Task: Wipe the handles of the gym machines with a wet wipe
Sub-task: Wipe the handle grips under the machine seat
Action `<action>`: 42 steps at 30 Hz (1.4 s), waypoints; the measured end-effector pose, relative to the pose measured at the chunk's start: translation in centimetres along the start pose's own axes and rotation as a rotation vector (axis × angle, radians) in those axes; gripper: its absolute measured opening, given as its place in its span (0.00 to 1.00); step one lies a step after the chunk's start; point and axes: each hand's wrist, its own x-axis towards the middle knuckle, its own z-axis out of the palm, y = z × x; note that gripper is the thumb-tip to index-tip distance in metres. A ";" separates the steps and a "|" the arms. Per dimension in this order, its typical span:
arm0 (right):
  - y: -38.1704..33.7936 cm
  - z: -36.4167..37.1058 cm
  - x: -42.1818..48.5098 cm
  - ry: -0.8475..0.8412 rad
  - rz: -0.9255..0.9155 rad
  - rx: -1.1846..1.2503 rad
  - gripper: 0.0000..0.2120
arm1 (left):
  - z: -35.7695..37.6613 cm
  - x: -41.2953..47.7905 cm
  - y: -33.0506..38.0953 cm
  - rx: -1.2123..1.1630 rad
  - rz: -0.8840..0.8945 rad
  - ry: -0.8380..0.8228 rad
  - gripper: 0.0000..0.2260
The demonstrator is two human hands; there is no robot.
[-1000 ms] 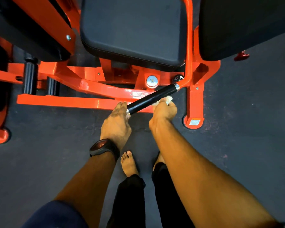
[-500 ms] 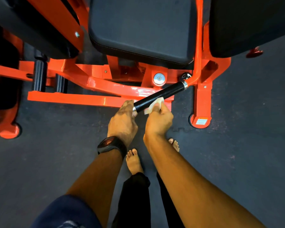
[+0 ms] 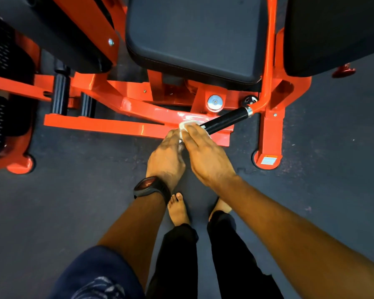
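Pressing wipe (image 3: 187,124) onto handle (image 3: 227,120) near seat (image 3: 194,35), flat right hand (image 3: 205,156); half-hidden left hand (image 3: 165,160) seemingly gripping it.

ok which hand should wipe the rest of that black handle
Right, likely. The right hand presses the white wet wipe on the near end of the black cylindrical handle, and the bare length runs straight on from it. The left hand holds only the handle's tip and has no wipe.
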 end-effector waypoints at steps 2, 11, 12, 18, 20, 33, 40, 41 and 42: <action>1.6 -0.4 0.7 -0.006 -0.083 -0.066 0.24 | 0.0 0.1 0.0 0.008 0.012 -0.011 0.22; 1.7 -3.7 4.0 -0.198 -0.089 -0.216 0.12 | 0.3 0.4 -0.2 0.033 -0.020 -0.037 0.23; 2.7 -4.8 4.5 -0.210 -0.035 -0.250 0.13 | 0.2 0.5 -0.3 0.043 -0.013 -0.046 0.23; 2.9 -5.9 5.0 -0.243 0.011 -0.304 0.12 | 0.3 0.6 -0.5 0.067 0.001 -0.055 0.23; 1.9 -5.1 4.0 -0.274 -0.105 -0.215 0.12 | 0.4 0.4 -0.3 0.056 -0.011 -0.048 0.23; 6.5 -8.1 6.6 -0.274 0.169 -0.462 0.15 | 0.3 0.7 -0.7 0.091 0.024 -0.048 0.23; 5.7 -7.4 5.6 -0.258 0.140 -0.424 0.12 | 0.3 0.8 -0.7 0.103 0.024 -0.049 0.23; 6.9 -7.7 6.0 -0.221 0.235 -0.430 0.13 | 0.3 0.8 -0.8 0.113 0.029 -0.053 0.23; 7.8 -7.9 6.1 -0.195 0.318 -0.428 0.13 | 0.3 0.8 -0.8 0.115 0.032 -0.052 0.23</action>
